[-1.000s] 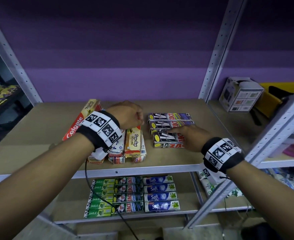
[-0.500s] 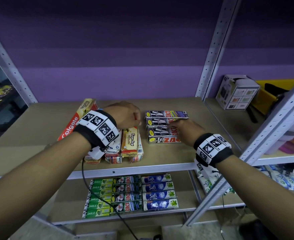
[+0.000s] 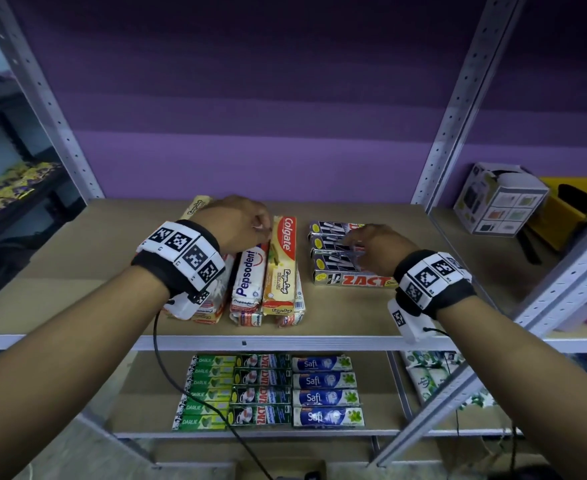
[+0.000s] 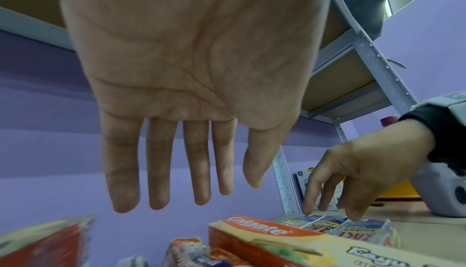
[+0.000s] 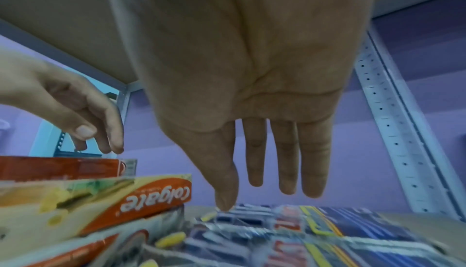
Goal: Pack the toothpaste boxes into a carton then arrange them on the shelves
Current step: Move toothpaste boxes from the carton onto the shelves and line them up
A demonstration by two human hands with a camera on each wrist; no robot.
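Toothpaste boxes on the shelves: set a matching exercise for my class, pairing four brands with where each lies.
Things:
1. Colgate box
2. ZACT boxes
3. Safi boxes
4. Pepsodent box

Places:
A. lower shelf, right-hand column
B. upper shelf, under the right hand's fingers
C. upper shelf, atop the stack, by the left hand
D. upper shelf, left of the Colgate

Pairs: 1-C, 2-B, 3-A, 4-D

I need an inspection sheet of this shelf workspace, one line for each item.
Surface: upper shelf, brown board, metal front edge.
Job's things: Colgate box on top of the Pepsodent stack; ZACT boxes in a row beside it; more rows on the lower shelf.
Clutter: white printed carton in the next bay.
Hands: left hand open above the stack; right hand open, fingertips on the ZACT boxes.
Cables: black wrist cable hanging down.
Surroundings: purple wall, metal uprights.
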